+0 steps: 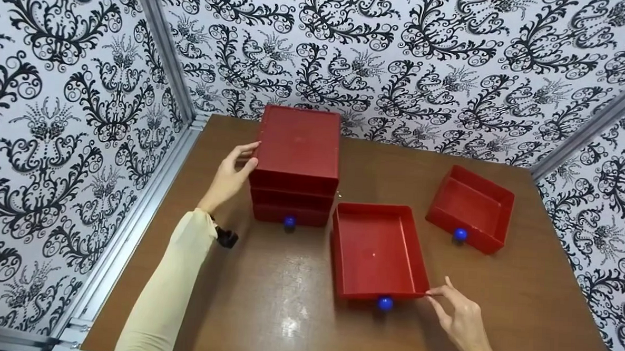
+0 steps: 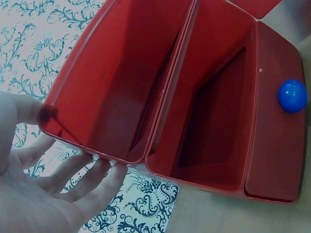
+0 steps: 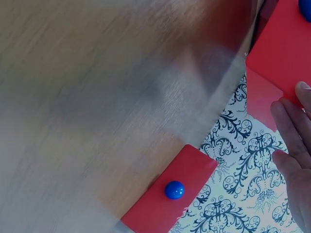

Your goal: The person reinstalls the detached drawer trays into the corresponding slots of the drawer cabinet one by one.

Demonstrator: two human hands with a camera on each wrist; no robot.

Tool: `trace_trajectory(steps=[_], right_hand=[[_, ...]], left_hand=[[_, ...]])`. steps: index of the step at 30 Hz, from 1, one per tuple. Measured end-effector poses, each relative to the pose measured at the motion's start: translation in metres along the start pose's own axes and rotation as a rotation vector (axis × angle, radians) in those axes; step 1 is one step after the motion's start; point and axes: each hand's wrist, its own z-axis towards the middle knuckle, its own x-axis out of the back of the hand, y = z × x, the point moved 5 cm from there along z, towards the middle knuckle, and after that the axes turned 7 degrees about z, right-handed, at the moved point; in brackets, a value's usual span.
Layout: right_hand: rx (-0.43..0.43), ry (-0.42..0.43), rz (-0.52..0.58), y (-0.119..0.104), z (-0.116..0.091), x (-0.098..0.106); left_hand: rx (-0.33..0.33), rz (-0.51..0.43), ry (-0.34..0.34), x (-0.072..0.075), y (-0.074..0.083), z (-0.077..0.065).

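A red drawer cabinet [image 1: 299,143] stands at the back, with two open slots above a closed bottom drawer [image 1: 271,214] that has a blue knob. My left hand [image 1: 232,173] touches the cabinet's left side; its spread fingertips rest along the wall in the left wrist view. A pulled-out red drawer [image 1: 380,252], with nothing in it, is in front and to the right of the cabinet. Its front right corner is pinched between the thumb and forefinger of my right hand [image 1: 464,319]. Whether this drawer touches the table is hard to tell.
A smaller red drawer [image 1: 472,203] with a blue knob lies at an angle on the brown table [image 1: 265,300], to the right. Patterned walls [image 1: 401,68] and metal frame bars [image 1: 165,48] enclose the table. A dark strap with a black piece [image 1: 227,238] is on my left wrist.
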Motion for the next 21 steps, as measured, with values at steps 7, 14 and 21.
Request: trace_trajectory(steps=[7, 14, 21], right_hand=[[0.027, -0.017, 0.051, -0.007, -0.007, -0.002], [0.080, -0.024, 0.088, -0.018, -0.007, -0.010], [0.091, -0.044, 0.108, -0.026, -0.008, -0.018]], left_hand=[[0.005, 0.018, -0.007, 0.001, 0.001, 0.000], [0.001, -0.004, -0.017, 0.002, 0.002, 0.000], [0.000, 0.036, -0.033, 0.001, 0.002, -0.001]])
